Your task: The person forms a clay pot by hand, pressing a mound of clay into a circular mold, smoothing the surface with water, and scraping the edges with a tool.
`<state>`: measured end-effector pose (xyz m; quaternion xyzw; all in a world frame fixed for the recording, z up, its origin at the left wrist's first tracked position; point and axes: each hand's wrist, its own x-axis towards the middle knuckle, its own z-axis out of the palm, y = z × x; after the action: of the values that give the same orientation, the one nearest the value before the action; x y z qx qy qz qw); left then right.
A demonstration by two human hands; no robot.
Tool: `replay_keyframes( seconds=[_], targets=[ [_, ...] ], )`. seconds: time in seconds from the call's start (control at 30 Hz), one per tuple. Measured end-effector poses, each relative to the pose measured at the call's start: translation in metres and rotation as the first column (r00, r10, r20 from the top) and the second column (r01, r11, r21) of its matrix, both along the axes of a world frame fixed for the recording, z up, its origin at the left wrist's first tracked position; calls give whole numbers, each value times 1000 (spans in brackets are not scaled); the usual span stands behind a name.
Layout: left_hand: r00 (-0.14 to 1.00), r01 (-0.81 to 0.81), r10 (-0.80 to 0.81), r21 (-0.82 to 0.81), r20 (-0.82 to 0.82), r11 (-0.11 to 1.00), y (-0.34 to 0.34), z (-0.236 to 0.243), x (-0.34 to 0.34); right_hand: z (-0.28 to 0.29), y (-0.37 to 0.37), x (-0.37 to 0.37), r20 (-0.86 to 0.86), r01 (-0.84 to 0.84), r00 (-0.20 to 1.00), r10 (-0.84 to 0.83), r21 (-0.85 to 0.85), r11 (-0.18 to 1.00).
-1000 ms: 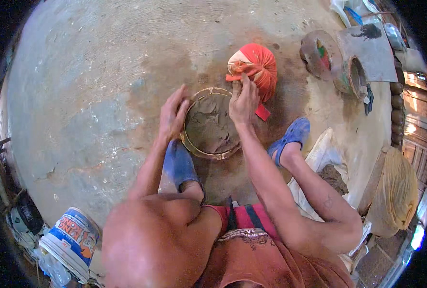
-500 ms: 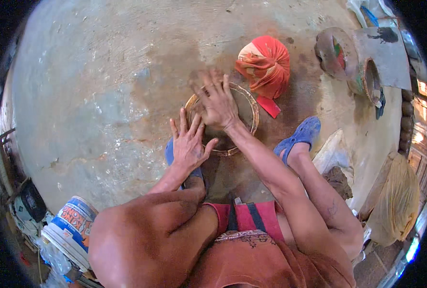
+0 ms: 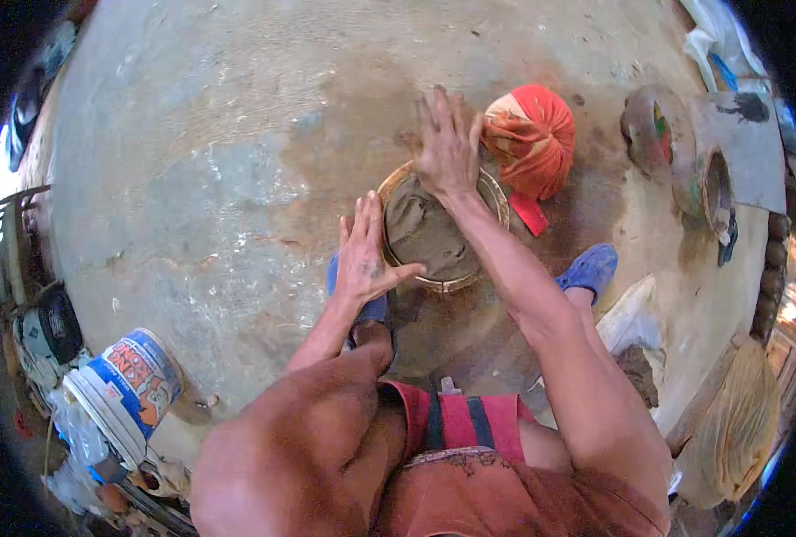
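A shallow round mould on the floor holds dark grey, wet paste with an uneven surface. My left hand lies against its left rim, fingers extended and thumb reaching over the lower edge of the paste. My right hand is spread palm-down at the far rim, fingers reaching beyond it; whether the palm touches the paste is hidden. Right beside it sits an orange-red cloth bundle, gathered at its middle, with a flat red piece below.
Round hollow forms and a grey board sit at right, near a white sack and yellowish bag. A white-and-blue bucket stands lower left. My blue sandals flank the mould.
My right hand has let go of the cloth bundle, passed across the mould and moved up to its far rim, fingers spread. My left hand has spread along the left rim.
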<state>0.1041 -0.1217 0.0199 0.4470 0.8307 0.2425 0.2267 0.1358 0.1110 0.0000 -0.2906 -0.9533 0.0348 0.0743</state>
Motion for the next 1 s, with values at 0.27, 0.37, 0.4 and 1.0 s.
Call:
replay_keyframes(
  seconds=[0.27, 0.37, 0.4, 1.0],
  targets=[
    [988, 86, -71, -110, 134, 990, -9, 16, -6, -1, -23, -10, -260, -8, 966, -9, -64, 998],
    [984, 121, -104, -117, 143, 986, -10, 16, -14, 9, -29, -18, -247, -23, 969, 8, -58, 998],
    [981, 137, -117, -126, 152, 983, -12, 14, -19, 18, -37, -23, -301, -35, 954, 7, -87, 996],
    [946, 101, -148, -173, -287, 980, -16, 12, 30, 7, -35, 131, -240, 474, 784, -573, -365, 802]
  ],
)
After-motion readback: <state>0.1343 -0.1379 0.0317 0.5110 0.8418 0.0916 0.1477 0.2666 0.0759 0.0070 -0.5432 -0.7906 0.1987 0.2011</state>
